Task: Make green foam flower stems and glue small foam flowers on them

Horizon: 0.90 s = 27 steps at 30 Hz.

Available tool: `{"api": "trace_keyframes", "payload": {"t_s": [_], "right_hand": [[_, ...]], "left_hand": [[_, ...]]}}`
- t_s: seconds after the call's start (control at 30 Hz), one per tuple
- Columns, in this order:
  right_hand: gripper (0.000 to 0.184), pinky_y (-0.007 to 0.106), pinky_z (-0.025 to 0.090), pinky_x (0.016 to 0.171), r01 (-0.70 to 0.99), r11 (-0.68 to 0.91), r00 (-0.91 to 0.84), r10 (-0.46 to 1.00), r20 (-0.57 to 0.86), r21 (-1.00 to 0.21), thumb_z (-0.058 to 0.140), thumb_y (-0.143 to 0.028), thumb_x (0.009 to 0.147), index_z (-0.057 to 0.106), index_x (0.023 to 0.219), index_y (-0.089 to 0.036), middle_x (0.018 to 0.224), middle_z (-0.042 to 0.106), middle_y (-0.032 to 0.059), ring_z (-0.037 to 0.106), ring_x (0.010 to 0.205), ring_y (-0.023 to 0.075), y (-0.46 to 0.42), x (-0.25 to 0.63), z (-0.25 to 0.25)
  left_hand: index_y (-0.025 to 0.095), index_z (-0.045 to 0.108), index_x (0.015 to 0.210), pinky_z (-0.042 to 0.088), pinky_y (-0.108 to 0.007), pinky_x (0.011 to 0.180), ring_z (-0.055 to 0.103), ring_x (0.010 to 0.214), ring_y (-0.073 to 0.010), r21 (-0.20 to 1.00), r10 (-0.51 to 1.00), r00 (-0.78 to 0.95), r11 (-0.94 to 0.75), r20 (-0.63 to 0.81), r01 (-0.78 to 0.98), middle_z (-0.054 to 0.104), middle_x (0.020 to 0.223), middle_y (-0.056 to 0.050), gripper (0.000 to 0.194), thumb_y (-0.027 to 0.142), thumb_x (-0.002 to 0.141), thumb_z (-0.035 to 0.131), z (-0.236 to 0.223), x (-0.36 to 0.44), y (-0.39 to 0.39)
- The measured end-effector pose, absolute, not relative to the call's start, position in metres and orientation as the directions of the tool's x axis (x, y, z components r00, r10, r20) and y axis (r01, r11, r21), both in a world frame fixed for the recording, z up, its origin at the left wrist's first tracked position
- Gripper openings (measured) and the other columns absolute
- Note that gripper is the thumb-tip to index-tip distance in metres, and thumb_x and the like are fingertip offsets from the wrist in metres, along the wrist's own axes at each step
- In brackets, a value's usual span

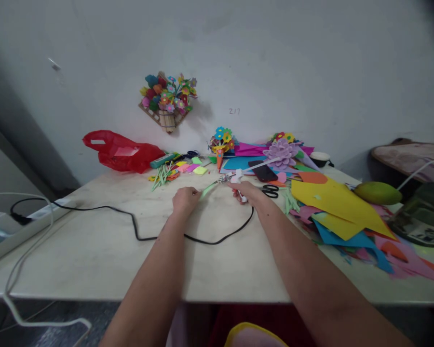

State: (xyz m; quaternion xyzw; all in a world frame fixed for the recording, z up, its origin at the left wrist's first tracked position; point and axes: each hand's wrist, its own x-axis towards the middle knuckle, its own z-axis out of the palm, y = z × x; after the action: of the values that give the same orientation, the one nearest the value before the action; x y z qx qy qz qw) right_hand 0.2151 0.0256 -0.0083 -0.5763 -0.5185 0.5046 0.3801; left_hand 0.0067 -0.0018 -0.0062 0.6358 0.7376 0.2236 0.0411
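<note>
At the middle of the table my right hand [245,191] is closed around a white glue gun [236,177], with a glue stick [261,165] running out of its back to the upper right. Its nozzle points left, toward a light green strip [209,191]. My left hand [186,198] pinches the near end of that strip. The nozzle tip looks close to the strip's far end; whether they touch I cannot tell. A black cord [217,242] hangs from the gun and curves left over the table.
Black scissors [270,191] and a phone [263,170] lie beyond my right hand. Coloured sheets [332,200] and a mango [378,193] are at right. Green strips [161,176], paper pieces [192,167] and a red bag [125,152] lie at the back left. A power strip [32,224] sits at the left edge.
</note>
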Motion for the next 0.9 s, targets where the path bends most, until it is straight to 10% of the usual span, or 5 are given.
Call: {"api": "trace_keyframes", "payload": {"t_s": [0.9], "right_hand": [[0.031, 0.02, 0.035, 0.034, 0.092, -0.236, 0.151, 0.964, -0.221, -0.967, 0.058, -0.042, 0.074, 0.043, 0.062, -0.017, 0.043, 0.042, -0.004, 0.039, 0.036, 0.0073, 0.0263, 0.2175, -0.0043]], "left_hand": [[0.024, 0.069, 0.079, 0.036, -0.025, 0.057, 0.058, 0.075, -0.0198, 0.458, 0.959, -0.201, 0.089, 0.202, 0.884, 0.067, 0.071, -0.005, 0.033, 0.048, 0.069, 0.048, -0.0069, 0.0047, -0.0009]]}}
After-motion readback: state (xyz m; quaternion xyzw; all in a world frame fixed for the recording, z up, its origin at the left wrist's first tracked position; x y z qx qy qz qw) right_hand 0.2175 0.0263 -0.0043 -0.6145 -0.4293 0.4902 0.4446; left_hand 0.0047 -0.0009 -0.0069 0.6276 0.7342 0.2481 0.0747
